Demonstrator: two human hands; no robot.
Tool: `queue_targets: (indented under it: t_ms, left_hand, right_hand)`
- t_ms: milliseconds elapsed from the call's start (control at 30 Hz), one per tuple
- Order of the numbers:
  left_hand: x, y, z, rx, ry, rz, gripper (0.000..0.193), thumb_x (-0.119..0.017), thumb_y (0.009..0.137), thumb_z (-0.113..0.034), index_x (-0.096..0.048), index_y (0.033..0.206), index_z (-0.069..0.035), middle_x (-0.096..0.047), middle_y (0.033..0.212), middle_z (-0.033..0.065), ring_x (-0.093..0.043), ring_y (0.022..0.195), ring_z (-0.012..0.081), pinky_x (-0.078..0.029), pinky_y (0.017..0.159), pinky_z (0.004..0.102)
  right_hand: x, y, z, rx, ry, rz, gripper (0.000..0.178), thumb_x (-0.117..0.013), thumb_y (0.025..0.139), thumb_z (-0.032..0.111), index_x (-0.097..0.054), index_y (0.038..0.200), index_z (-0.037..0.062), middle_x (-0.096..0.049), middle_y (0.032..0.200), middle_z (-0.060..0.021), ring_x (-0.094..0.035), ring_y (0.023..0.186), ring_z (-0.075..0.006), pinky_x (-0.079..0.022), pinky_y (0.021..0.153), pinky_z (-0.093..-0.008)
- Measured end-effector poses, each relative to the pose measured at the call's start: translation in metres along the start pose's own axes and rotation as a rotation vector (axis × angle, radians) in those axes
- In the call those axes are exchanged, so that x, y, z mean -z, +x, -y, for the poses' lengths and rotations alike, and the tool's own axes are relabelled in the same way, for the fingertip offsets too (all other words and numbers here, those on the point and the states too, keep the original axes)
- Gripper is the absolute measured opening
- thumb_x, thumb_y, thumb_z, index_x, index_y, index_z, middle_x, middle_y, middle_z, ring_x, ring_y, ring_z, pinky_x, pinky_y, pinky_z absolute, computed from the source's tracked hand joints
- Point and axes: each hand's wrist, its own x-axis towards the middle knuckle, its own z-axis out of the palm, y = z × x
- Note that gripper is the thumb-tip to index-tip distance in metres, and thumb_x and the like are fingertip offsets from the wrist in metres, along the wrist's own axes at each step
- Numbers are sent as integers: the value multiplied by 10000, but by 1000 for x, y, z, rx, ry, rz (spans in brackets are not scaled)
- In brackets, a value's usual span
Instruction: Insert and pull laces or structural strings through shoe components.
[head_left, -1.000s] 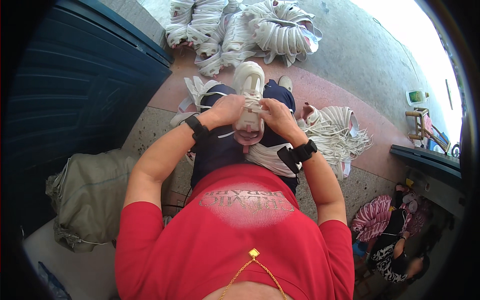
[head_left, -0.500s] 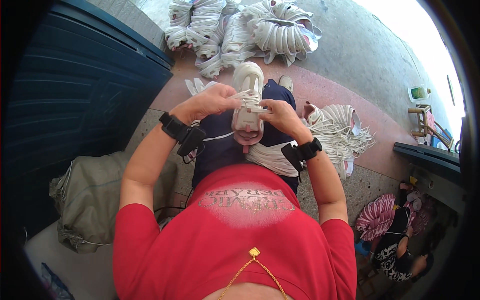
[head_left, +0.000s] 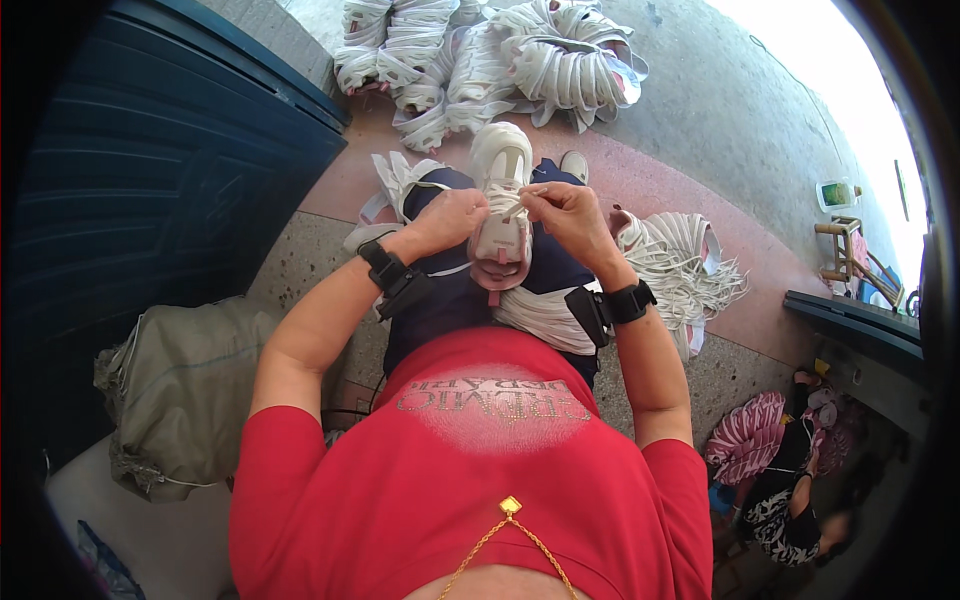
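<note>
A white shoe upper (head_left: 502,240) with a pink lining rests between my thighs, toe pointing away and heel opening toward me. White shoelace (head_left: 508,203) crosses its front in several rows. At the left edge of the lacing, my left hand (head_left: 447,220) is closed, its fingertips against the upper; what they grip is hidden. My right hand (head_left: 570,215) pinches the shoelace between thumb and forefinger at the right side of the rows, above the tongue.
Strung bundles of white shoe uppers (head_left: 575,80) lie on the floor ahead, with another bundle (head_left: 680,250) by my right leg. A blue door (head_left: 180,140) and a stuffed sack (head_left: 195,390) are at left. Another person (head_left: 790,510) sits at lower right near pink uppers (head_left: 748,435).
My left hand has moved down and right, closing into a fist beside the lacing. My right hand has risen slightly, drawing on the lace. The shoe upper has barely shifted.
</note>
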Motion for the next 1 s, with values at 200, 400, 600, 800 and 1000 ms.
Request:
queue_targets:
  t_ms: [200, 400, 600, 800, 1000]
  left_hand:
    - [3, 3, 2, 27, 39, 55, 255, -556, 924, -217, -682, 916, 5, -693, 877, 238, -681, 858, 378, -523, 763, 449]
    - [0, 13, 7, 13, 80, 101, 239, -585, 914, -193, -674, 906, 29, -682, 786, 206, -694, 750, 300, -519, 678, 398]
    - [-18, 20, -9, -117, -1, 33, 249, -586, 910, -188, -664, 917, 48, -673, 788, 226, -689, 729, 296, -522, 674, 390]
    - [-16, 10, -22, 188, -277, 140, 240, -623, 908, -174, -697, 912, 54, -687, 762, 102, -610, 676, 128, -487, 594, 326]
    - [-27, 15, -9, 239, -223, 61, 238, -615, 922, -172, -703, 920, 49, -676, 763, 51, -581, 680, 99, -486, 594, 305]
  right_hand:
    - [-1, 2, -4, 63, 3, -4, 213, -693, 900, 117, -742, 1015, -55, -765, 930, -125, -675, 796, -92, -539, 713, -259]
    - [-5, 2, 3, 97, -44, 23, 203, -688, 898, 108, -742, 1010, -52, -761, 886, -141, -685, 774, -97, -543, 698, -268]
    - [-14, 15, 16, 114, -207, 113, 217, -679, 886, 121, -736, 1029, -32, -743, 897, -163, -725, 787, -239, -559, 719, -327]
    - [-11, 49, 39, 533, -373, -299, 310, -691, 852, 139, -682, 1150, 53, -684, 1101, -171, -626, 1082, -341, -462, 958, -434]
    - [-12, -8, -9, 292, -734, 15, 113, -710, 818, 223, -756, 852, 127, -649, 883, -63, -592, 932, -268, -407, 788, -408]
